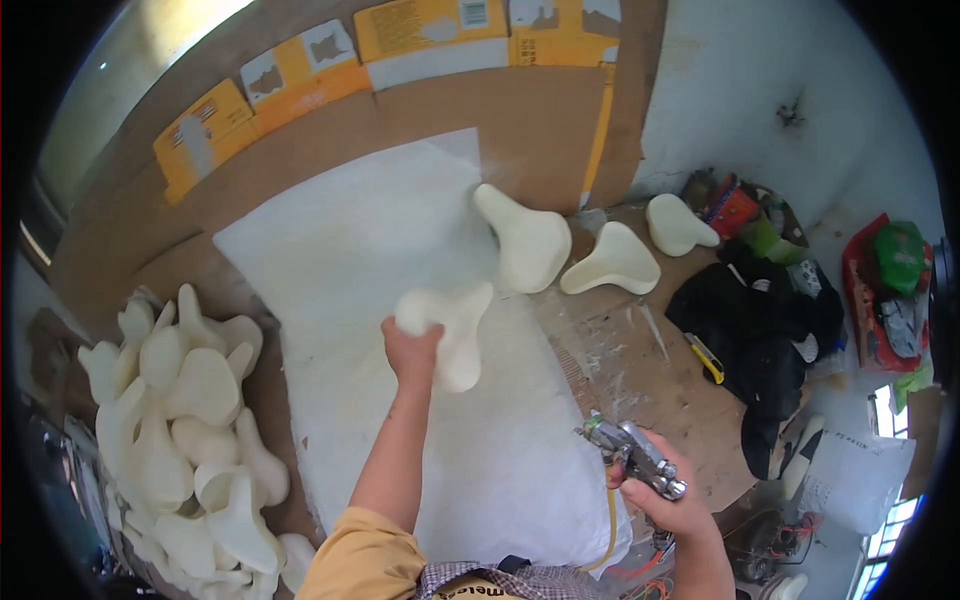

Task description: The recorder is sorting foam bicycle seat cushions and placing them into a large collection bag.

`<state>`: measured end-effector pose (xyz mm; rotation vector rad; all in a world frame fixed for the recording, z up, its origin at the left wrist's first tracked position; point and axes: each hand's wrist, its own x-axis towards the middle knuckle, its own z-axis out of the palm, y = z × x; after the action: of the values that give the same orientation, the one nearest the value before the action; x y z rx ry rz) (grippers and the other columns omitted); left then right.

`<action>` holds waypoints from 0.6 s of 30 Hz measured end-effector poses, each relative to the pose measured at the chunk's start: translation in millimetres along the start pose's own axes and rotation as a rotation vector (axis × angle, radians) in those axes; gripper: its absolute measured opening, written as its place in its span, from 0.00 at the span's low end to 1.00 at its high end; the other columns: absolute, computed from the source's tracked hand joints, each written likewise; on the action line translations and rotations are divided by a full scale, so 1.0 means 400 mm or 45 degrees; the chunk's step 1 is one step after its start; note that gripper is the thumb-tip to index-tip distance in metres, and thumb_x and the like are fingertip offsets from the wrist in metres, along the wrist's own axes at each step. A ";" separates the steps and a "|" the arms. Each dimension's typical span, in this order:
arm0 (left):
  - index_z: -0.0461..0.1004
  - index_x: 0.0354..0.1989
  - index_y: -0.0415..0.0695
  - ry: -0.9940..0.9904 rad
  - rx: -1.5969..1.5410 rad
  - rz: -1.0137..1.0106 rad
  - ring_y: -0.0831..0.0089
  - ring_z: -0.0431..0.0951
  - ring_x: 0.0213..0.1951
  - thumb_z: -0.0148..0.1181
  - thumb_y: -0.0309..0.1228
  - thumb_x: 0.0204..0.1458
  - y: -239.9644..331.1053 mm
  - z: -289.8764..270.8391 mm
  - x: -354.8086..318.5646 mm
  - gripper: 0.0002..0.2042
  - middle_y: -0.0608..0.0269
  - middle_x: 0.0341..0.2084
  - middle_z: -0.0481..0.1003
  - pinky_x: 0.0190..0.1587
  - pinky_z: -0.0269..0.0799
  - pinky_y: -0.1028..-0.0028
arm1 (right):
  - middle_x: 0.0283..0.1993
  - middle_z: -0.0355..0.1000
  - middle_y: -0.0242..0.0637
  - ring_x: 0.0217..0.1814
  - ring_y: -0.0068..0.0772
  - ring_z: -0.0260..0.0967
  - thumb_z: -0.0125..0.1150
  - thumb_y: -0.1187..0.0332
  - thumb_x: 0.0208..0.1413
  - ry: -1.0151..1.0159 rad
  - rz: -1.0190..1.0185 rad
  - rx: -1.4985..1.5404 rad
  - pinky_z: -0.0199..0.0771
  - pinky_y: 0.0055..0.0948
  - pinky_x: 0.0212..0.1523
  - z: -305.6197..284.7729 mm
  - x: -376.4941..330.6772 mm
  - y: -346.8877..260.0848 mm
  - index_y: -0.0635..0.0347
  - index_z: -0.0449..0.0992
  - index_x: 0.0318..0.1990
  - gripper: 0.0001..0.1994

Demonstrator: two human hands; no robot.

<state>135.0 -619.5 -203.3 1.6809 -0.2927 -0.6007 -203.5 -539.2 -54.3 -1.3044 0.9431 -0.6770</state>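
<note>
So from the head view, the left hand (412,352) is clamped on a cream saddle-shaped piece (458,325), gripping its near left side. That piece is out over the middle of a big white sheet (370,450), with one lobe pointing up and to the right and another pointing down. Can't tell from this angle if it's touching the sheet or held just above it.

The right hand (672,495) is well apart from the left one, wrapped around a metal spray gun (640,455) near the sheet's lower right edge. The gun's nozzle end has a bit of green on it and points up and left, and a thin yellowish hose (612,515) runs down just beside it.

Off to the left there's a messy heap of similar cream pieces (200,400), all stacked over each other. Up on the right, three more sit in a loose row: the nearest one (530,245) by the edge of the sheet, the middle one (615,262) just beside it, and the far one (676,225) closer to the wall (740,120).

Further right on the brown surface (690,430) there's a bunched-up black cloth (775,310) with a yellow utility knife (708,360) at its left side. Flattened yellow cardboard (425,35) lines the back.
</note>
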 end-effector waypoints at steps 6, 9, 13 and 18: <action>0.61 0.57 0.41 -0.511 0.847 0.938 0.53 0.72 0.46 0.68 0.37 0.39 -0.073 -0.188 -0.150 0.35 0.51 0.45 0.70 0.51 0.68 0.64 | 0.41 0.70 0.37 0.42 0.22 0.69 0.62 0.72 0.50 -0.125 -0.020 -0.029 0.71 0.25 0.44 0.020 -0.004 -0.009 0.67 0.62 0.58 0.27; 0.60 0.59 0.42 -0.262 1.015 0.846 0.55 0.73 0.44 0.66 0.44 0.41 -0.235 -0.300 -0.056 0.36 0.51 0.45 0.70 0.48 0.69 0.64 | 0.40 0.71 0.36 0.42 0.22 0.69 0.62 0.72 0.49 -0.205 -0.047 -0.116 0.71 0.25 0.44 0.060 -0.036 -0.019 0.66 0.62 0.57 0.27; 0.57 0.61 0.43 -0.630 0.247 -0.568 0.65 0.75 0.31 0.61 0.50 0.46 -0.206 -0.241 -0.096 0.37 0.54 0.43 0.72 0.33 0.74 0.67 | 0.39 0.71 0.36 0.41 0.22 0.69 0.62 0.72 0.49 -0.230 -0.062 -0.266 0.70 0.25 0.43 0.038 -0.095 -0.030 0.66 0.62 0.57 0.27; 0.61 0.58 0.43 -0.668 0.326 -0.466 0.71 0.74 0.25 0.59 0.43 0.50 -0.292 -0.195 -0.104 0.29 0.58 0.37 0.74 0.21 0.72 0.72 | 0.36 0.71 0.36 0.38 0.21 0.68 0.62 0.69 0.50 0.042 -0.140 -0.149 0.70 0.23 0.41 0.052 -0.186 -0.080 0.69 0.62 0.57 0.27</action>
<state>126.5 -509.2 -299.4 1.8140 -0.4546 -1.3304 -218.1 -470.6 -8.6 -1.4605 0.9551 -0.7390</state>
